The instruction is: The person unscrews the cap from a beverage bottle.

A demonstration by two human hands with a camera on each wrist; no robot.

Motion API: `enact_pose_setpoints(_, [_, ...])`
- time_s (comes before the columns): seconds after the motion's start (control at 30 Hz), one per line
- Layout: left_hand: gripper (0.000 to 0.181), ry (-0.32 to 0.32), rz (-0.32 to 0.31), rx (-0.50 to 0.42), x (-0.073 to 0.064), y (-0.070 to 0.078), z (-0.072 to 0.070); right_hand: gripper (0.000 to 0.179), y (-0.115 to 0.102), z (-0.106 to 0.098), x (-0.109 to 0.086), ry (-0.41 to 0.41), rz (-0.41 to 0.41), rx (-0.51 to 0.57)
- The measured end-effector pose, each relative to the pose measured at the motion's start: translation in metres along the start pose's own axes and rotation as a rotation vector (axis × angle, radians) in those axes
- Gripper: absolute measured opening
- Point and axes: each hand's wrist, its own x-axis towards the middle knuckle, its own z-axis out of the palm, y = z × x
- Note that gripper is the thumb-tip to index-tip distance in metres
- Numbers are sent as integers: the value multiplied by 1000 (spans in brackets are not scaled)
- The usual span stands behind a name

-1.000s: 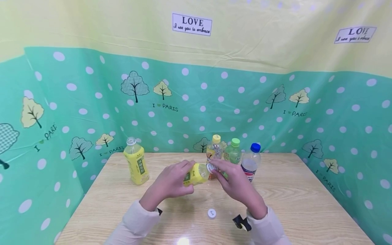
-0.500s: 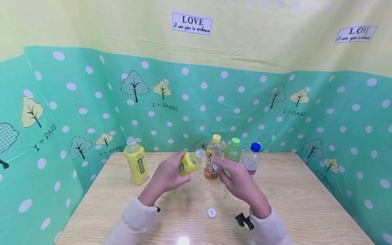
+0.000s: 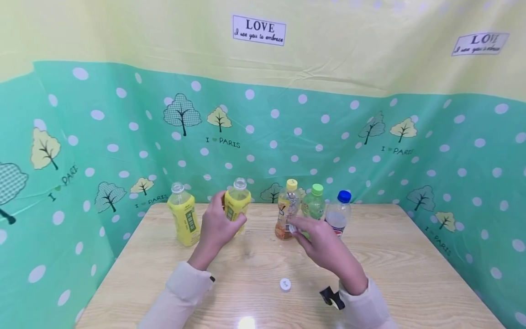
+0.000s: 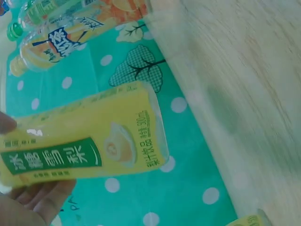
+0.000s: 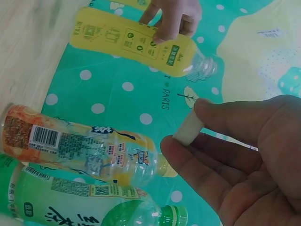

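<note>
My left hand (image 3: 217,225) grips an uncapped bottle with a yellow label (image 3: 236,203) round its upper part. The bottle stands upright, and its bare mouth points up. In the left wrist view its base lies close over the wooden table. My right hand (image 3: 326,244) pinches a white bottle cap (image 5: 189,128) between thumb and fingertips, in front of the orange tea bottle (image 3: 283,214). A second white cap (image 3: 285,285) lies on the table between my forearms. To the left of my left hand stands another uncapped yellow-label bottle (image 3: 185,219).
Behind my right hand are a green bottle with a green cap (image 3: 314,203) and a blue-capped bottle (image 3: 339,214), in a row with the tea bottle. A polka-dot curtain (image 3: 255,137) hangs along the table's back and sides. A black strap (image 3: 332,298) sits at my right cuff.
The cap has come away from the bottle's mouth in my right hand. My left hand has moved the bottle left and back and turned it from tilted to upright.
</note>
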Motion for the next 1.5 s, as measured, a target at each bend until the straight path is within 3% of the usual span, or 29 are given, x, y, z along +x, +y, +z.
enact_pose_setpoints(0.17, [70,51,-90,-8,2,-6,1,29,5,2,-7,-68,22,-15])
enact_pose_setpoints(0.43, [73,19,-192,-20,-1,-17,4,30,11,11,-20,-192,101,-35])
enact_pose_setpoints(0.93, [79,-17,-334,-21,1,-36,5,25,20,40,-46,-452,79,-140])
enact_pose_setpoints(1.23, [75,-4,-358,-27,2,-39,5,16,27,60,-58,-520,71,-133])
enact_pose_setpoints(1.5, [74,7,-379,-38,2,-44,6,15,22,65,-62,-479,54,-190])
